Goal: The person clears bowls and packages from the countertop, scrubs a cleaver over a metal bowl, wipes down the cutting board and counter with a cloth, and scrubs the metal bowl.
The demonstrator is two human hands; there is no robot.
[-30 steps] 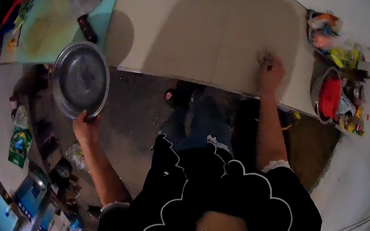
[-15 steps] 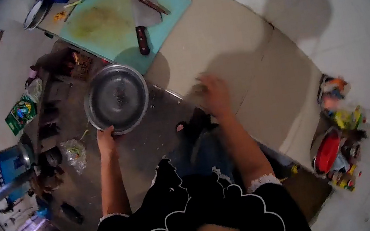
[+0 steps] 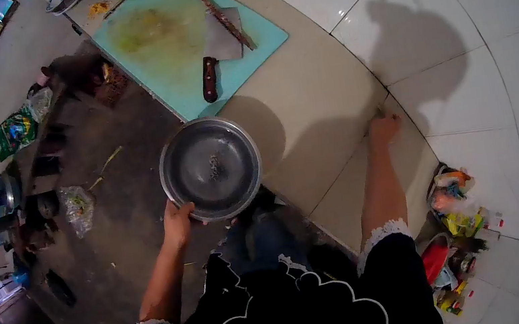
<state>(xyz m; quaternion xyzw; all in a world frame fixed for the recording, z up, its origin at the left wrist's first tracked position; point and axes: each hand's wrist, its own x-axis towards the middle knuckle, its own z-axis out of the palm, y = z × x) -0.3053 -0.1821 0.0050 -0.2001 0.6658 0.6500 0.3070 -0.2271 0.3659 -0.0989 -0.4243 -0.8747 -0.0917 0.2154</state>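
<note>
My left hand [image 3: 178, 221] grips the near rim of a round metal basin [image 3: 243, 185], thumb over the edge. The basin is held level beside the counter's front edge, with small specks or marks at the middle of its bottom. Stretched out to the right, my right hand [image 3: 386, 128] is at the back of the beige counter [image 3: 332, 150], close to the tiled wall. Its fingers look curled together around something small, too unclear to name. A cleaver [image 3: 210, 79] with a dark wooden handle lies on the green cutting board [image 3: 149, 64].
A long brown stick-like thing [image 3: 219, 12] lies across the cleaver blade. Colourful packets [image 3: 455, 199] and a red container [image 3: 435, 261] stand at the counter's right end. On the floor lie a clear plastic bag [image 3: 78, 207] and a green packet [image 3: 15, 134].
My right hand has swept right across the counter to the wall side. The basin in my left hand has shifted right and nearer my body. The view has turned slightly.
</note>
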